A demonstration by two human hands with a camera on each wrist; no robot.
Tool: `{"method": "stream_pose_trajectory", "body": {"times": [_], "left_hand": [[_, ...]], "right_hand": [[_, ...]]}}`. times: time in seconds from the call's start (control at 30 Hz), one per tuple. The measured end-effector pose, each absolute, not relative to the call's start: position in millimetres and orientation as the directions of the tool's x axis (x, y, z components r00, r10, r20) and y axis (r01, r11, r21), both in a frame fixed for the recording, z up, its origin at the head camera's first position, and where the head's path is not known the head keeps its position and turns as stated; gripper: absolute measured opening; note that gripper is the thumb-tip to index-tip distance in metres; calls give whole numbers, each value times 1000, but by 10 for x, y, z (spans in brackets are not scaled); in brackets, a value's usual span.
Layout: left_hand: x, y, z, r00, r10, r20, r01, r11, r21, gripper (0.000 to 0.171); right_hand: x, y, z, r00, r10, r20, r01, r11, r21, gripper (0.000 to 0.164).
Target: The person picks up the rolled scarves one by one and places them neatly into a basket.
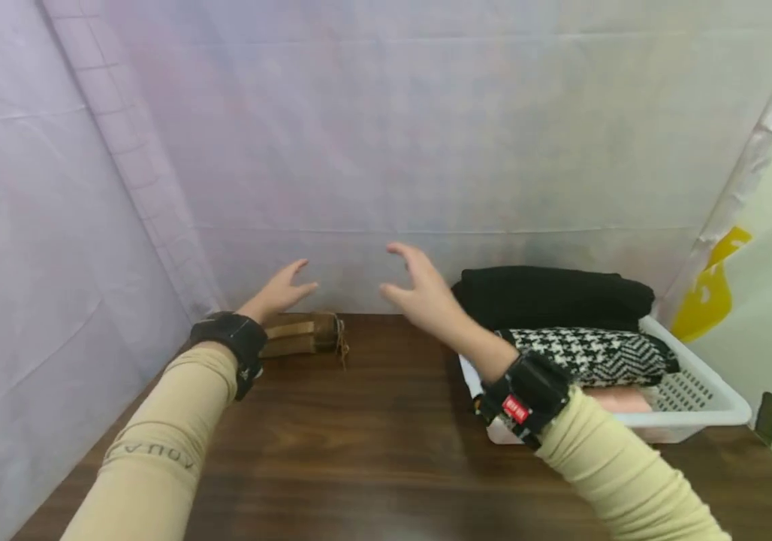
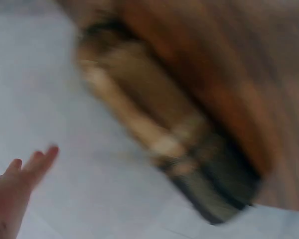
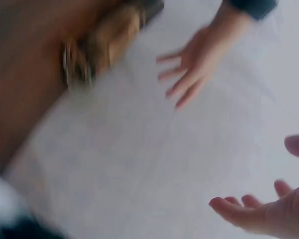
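Note:
My left hand [image 1: 281, 289] is in the air with fingers spread and holds nothing. Just below and beyond its wrist, at the back left of the table, lies a rolled brown-and-tan plaid scarf [image 1: 301, 333] with a fringe at its right end. The left wrist view shows the scarf [image 2: 154, 114] blurred, apart from the fingers. My right hand [image 1: 426, 297] is raised to the left of the basket, thumb and fingers apart, with nothing in it. In the right wrist view both the left hand [image 3: 197, 64] and the right hand [image 3: 269, 214] appear against the white sheet.
A white plastic basket [image 1: 710, 376] stands on the right of the brown wooden table [image 1: 359, 451]. Inside are a folded black cloth [image 1: 555, 297], a black-and-white houndstooth cloth [image 1: 589, 353] and something pink [image 1: 619, 400]. White sheeting [image 1: 386, 135] hangs behind and to the left.

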State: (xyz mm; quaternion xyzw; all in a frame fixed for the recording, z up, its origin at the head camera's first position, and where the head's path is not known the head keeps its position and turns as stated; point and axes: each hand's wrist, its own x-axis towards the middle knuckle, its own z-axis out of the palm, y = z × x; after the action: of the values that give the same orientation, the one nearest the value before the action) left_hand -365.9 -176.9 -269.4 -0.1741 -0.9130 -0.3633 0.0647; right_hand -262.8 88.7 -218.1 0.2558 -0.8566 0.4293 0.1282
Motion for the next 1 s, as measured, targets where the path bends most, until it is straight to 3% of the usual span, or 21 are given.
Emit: {"method": "stream_pose_trajectory", "body": {"times": [0.17, 0.37, 0.63, 0.8, 1.0], "left_hand": [[-3679, -1970, -3113, -960, 204, 190, 265, 880, 395, 73], [-3689, -2013, -3364, -984, 138, 115, 167, 937, 308, 81], [-3855, -2088, -3506, -976, 112, 186, 161, 949, 270, 82], [-3972, -2120, -3599, -978, 111, 179, 157, 950, 270, 79], [-4119, -2074, -3643, -993, 89, 79, 105, 965, 242, 74]], "right_hand": [[-2482, 657, -3027, -881, -355, 312, -449, 420, -789, 55], [-2391, 772, -3769, -913, -381, 148, -373, 629, -682, 52], [-2235, 969, -3928, -922, -383, 48, -364, 821, -439, 57], [-2249, 993, -3923, -937, -349, 21, -331, 867, -373, 65], [-2253, 1013, -3932, -938, -347, -8, -324, 882, -343, 68]]}}
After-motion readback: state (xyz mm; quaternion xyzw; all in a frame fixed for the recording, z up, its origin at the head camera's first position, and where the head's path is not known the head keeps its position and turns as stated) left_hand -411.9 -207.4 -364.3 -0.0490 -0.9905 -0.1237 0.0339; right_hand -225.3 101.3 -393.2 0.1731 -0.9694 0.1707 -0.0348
